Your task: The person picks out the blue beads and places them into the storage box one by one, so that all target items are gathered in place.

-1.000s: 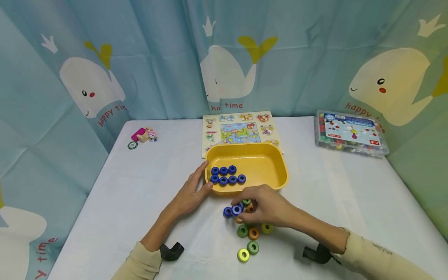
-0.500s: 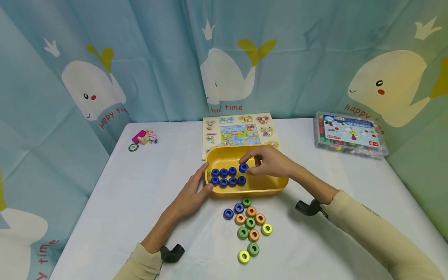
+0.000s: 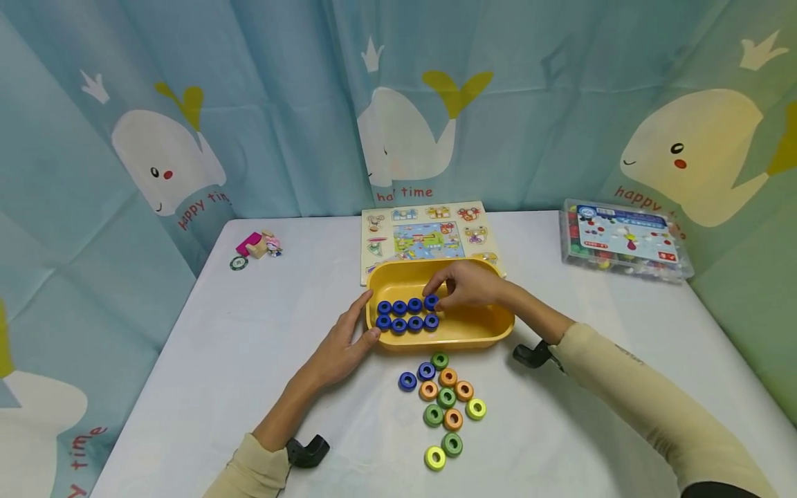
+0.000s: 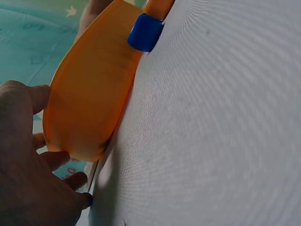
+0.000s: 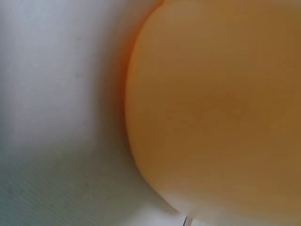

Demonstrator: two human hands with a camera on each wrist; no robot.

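A yellow plastic tray holds several small blue ring beads in two rows at its left side. My right hand reaches into the tray and pinches a blue ring bead at the right end of the back row. My left hand rests against the tray's left end, its fingers fairly straight along the outer wall; the left wrist view shows fingertips touching that wall. In front of the tray lie loose ring beads: blue, green, orange and yellow.
A wooden picture puzzle board lies behind the tray, partly covered by it. At the back right stands a clear plastic box of coloured parts. Small toys and a green-rimmed chip sit at the back left. A patterned curtain borders the table.
My right hand has picked a blue ring bead from the loose group, carried it into the tray and lowered it at the back row's right end. My left hand stays on the tray.
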